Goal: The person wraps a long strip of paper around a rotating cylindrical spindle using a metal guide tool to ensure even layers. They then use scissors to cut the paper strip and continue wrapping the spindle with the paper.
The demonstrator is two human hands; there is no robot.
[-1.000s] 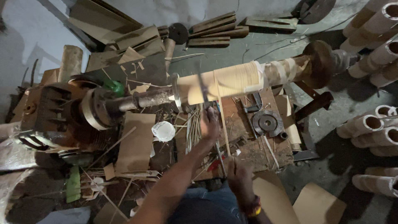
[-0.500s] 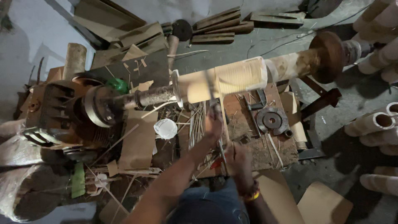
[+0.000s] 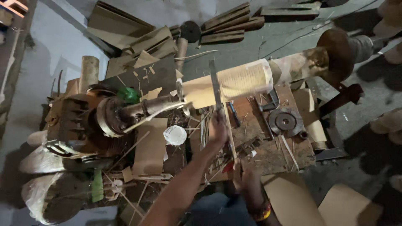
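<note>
A long cardboard tube [image 3: 234, 83] sits on a rusty lathe-like machine [image 3: 104, 115], running from the left chuck to a round disc [image 3: 335, 52] at the right. My left hand [image 3: 217, 127] grips a long flat metal blade [image 3: 215, 86] whose tip rests on the tube. My right hand [image 3: 247, 180] is lower, near my body, holding the wooden handle end [image 3: 230, 134] of the same tool. A band is on my right wrist.
A rusty workbench [image 3: 276, 142] with a metal wheel [image 3: 285, 121] and scraps lies under the tube. A white cup [image 3: 175, 134] stands left of my hand. Cardboard sheets [image 3: 150, 144] and wooden planks [image 3: 222, 25] lie around. More tubes [image 3: 387, 125] are stacked at right.
The view has shifted a little. My left hand and the blade stay pressed against the tube; my right hand stays low on the handle.
</note>
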